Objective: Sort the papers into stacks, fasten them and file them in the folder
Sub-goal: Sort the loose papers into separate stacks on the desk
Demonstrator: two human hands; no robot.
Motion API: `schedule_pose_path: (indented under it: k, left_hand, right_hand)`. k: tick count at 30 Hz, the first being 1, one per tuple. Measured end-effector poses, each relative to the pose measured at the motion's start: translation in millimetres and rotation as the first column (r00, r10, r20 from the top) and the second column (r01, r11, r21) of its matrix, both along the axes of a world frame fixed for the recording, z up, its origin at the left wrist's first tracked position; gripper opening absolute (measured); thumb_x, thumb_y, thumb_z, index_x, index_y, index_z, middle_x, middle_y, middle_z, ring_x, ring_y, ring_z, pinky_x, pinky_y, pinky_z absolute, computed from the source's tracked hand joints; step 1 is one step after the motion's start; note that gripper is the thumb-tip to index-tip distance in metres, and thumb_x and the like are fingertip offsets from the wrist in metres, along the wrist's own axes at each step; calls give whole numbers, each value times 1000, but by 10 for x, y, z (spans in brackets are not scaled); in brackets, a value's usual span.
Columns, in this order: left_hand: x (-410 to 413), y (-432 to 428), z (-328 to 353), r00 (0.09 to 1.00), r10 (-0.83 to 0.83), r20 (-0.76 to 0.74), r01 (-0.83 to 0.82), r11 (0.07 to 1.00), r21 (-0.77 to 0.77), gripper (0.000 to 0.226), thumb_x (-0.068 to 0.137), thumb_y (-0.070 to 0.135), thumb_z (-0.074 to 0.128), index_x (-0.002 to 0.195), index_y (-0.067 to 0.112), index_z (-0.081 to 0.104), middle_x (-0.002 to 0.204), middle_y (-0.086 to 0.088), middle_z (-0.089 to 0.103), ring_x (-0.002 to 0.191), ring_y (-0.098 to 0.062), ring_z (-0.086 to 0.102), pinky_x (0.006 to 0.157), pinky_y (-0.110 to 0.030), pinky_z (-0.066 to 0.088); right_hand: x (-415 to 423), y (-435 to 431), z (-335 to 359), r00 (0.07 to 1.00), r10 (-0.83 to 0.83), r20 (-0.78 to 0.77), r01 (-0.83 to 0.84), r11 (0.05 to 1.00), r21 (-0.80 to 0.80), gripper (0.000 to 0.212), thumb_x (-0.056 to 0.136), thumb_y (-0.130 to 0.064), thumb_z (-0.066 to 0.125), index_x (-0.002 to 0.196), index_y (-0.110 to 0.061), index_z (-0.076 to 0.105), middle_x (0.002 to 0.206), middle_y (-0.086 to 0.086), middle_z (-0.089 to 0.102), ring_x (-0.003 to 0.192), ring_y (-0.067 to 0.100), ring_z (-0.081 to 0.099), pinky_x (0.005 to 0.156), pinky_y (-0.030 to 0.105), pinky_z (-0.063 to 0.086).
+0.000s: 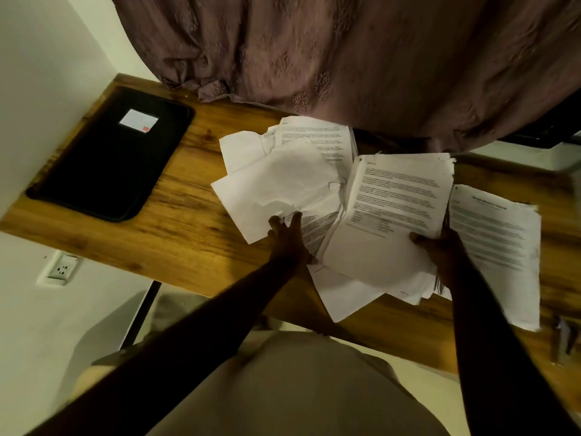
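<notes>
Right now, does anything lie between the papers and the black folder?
Nothing visible does. Only bare desk separates the closed folder, far left, from the loose papers under the left hand. The right hand grips a stack.

Desk top, orange-brown wood slab (188, 247): dark grain, smooth, low sheen. Flat black rectangular folder (103, 171): matt cover, plastic or fabric, cannot tell; small white paper label (138, 120) on it. Loose white printed paper sheets (283, 180): matt, thin, several creased. Hanging mauve cloth curtain (345, 58): soft folds, embroidered motifs. Wall-mounted white plastic socket (61, 269): smooth
</notes>
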State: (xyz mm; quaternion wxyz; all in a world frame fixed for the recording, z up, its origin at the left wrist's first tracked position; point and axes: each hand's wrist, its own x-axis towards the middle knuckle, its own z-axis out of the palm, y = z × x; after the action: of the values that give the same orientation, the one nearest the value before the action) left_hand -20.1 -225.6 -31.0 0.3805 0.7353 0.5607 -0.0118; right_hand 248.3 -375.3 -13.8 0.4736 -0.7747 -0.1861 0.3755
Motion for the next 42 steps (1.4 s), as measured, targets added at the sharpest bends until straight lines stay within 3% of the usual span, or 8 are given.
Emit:
schedule_pose_path:
  k: [3, 7, 12, 18, 22, 26, 31, 42]
  left_hand:
    - [20, -38, 4, 997, 50, 55, -50, 999, -3, 112, 73, 17, 88, 158, 23, 15, 149, -16, 12, 136, -38, 34, 89, -33, 53]
    - [51, -109, 20, 991, 127, 37, -129, 989, 70, 96, 84, 25, 80, 156, 23, 17, 146, -17, 19, 133, -39, 40, 96, -43, 54]
    - [122, -310, 42, 981, 190, -32, -188, 980, 69, 94, 90, 42, 70, 156, 18, 9, 153, -25, 24, 139, -44, 32, 107, -56, 45]
    - [221, -176, 119, 797, 488, 356, -465, 872, -153, 85, 84, 24, 80, 148, 16, 25, 130, -10, 56, 101, -19, 58, 53, -14, 51]
    - [141, -84, 117, 739, 528, 419, -489, 848, -206, 59, 83, 16, 79, 135, 17, 52, 125, -5, 60, 107, -25, 63, 85, -40, 60]
    - [-73, 61, 250, 726, 461, 511, -339, 886, -316, 49, 86, -4, 70, 132, 7, 58, 123, -9, 62, 106, -25, 62, 83, -28, 59]
    - [-257, 144, 698, 605, 441, 662, -220, 893, -394, 55, 85, -16, 65, 137, -3, 53, 131, -13, 60, 94, -4, 69, 80, -22, 57]
    - [-632, 389, 1288, 350, 247, 904, 2, 964, -265, 64, 83, -21, 60, 142, 1, 48, 141, -14, 60, 129, -32, 58, 98, -40, 54]
  right_hand:
    - [-99, 65, -27, 997, 18, 77, -17, 1000, -4, 66, 87, -9, 75, 138, -39, 46, 142, 7, 54, 128, 32, 52, 103, 57, 47]
    - [-235, 100, -33, 986, 29, 163, -23, 999, -42, 60, 89, 3, 68, 144, -9, 46, 141, 16, 52, 129, 31, 48, 105, 50, 44]
    - [-349, 79, -151, 983, -17, 183, 40, 991, -126, 53, 92, -2, 66, 142, -10, 49, 136, 12, 56, 127, 29, 50, 99, 43, 47]
    - [-361, 156, -156, 997, 48, 58, -41, 991, -125, 44, 94, -1, 64, 137, 0, 54, 138, 19, 56, 130, 38, 50, 96, 37, 44]
    - [-300, 111, -142, 999, 37, -29, -38, 999, -26, 48, 91, 7, 64, 137, 0, 52, 138, 18, 55, 131, 36, 49, 103, 43, 44]
    - [-136, -45, -54, 999, 12, -37, -6, 989, 145, 71, 84, -2, 74, 145, -25, 47, 143, 6, 56, 129, 30, 54, 99, 52, 48]
    - [26, -98, 79, 955, 55, -292, 23, 966, 258, 63, 88, -4, 65, 147, -12, 45, 142, 19, 55, 129, 38, 54, 103, 62, 45]
    - [-81, 24, 325, 861, 69, -504, 155, 908, 389, 44, 100, -4, 52, 142, -18, 56, 139, 11, 61, 125, 25, 61, 93, 40, 56]
